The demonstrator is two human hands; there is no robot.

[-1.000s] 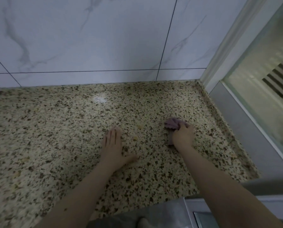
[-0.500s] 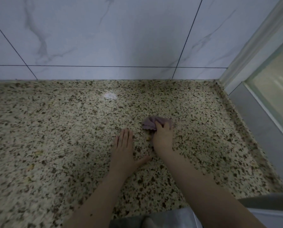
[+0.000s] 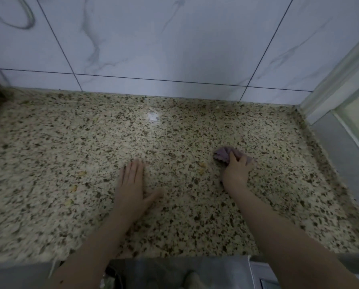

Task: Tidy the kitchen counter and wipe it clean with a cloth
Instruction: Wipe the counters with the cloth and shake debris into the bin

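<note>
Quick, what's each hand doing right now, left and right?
Left hand: open, fingers straight, flat on the counter, holding nothing.
Right hand: fingers curled over the purple cloth, pressing it to the counter.

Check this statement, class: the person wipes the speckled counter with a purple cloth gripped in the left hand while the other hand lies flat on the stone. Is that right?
Not quite. The head view shows the purple cloth gripped in the right hand, not the left. The left hand is the one lying flat on the speckled counter.
</note>
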